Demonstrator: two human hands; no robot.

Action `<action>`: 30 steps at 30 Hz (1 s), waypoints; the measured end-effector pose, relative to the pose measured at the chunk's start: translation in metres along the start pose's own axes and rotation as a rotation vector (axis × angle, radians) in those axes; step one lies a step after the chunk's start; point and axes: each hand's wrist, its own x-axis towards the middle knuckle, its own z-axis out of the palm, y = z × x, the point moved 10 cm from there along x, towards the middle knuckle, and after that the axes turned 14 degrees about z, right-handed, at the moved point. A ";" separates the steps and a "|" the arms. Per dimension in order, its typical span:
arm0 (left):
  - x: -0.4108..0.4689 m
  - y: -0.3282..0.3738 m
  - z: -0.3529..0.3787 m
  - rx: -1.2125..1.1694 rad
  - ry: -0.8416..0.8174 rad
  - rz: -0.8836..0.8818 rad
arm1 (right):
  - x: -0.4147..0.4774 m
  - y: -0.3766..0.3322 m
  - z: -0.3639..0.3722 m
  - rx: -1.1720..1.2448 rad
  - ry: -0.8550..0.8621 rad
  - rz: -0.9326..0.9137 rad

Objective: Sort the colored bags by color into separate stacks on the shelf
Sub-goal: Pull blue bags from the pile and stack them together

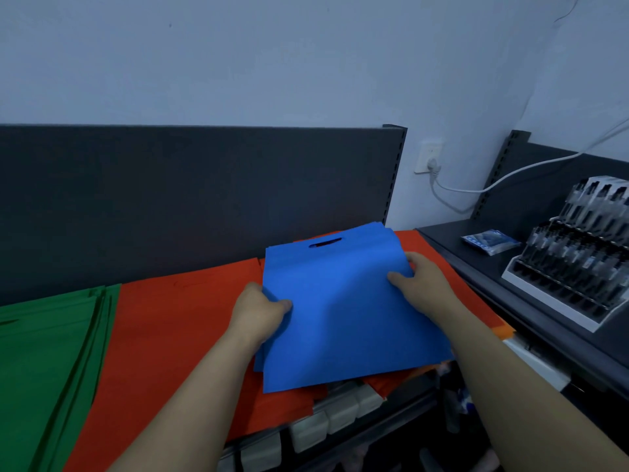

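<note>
Over the red bags (170, 335), toward the right end of the shelf (204, 199), I hold a thin bundle of blue bags (340, 321) flat, its cut-out handle pointing to twelve o'clock. My left hand (262, 311) pinches the bundle's nine o'clock edge, thumb on top. My right hand (420, 284) grips the two o'clock edge the same way. Green bags (44, 352) lie far out at nine o'clock, meeting the red ones.

I judge this to be the gathering of the blues into one stack. Whether the bundle rests on the red or hovers just above it, I cannot tell. Next I need a spot for blue alone, so I should keep both edges pinched to stop the layers sliding, then set them down square.
</note>
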 end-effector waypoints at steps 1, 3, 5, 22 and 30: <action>-0.001 0.002 -0.006 -0.008 0.029 0.014 | -0.004 -0.006 -0.001 0.016 0.004 -0.017; -0.003 0.009 -0.019 -0.024 0.090 0.049 | -0.010 -0.016 -0.002 0.054 0.020 -0.038; -0.006 0.017 -0.030 -0.075 0.127 0.073 | -0.016 -0.027 -0.003 0.092 0.032 -0.054; -0.081 -0.028 -0.235 -0.194 0.364 0.095 | -0.125 -0.148 0.124 0.203 -0.087 -0.220; -0.146 -0.089 -0.368 -0.125 0.462 0.011 | -0.213 -0.208 0.240 0.218 -0.246 -0.248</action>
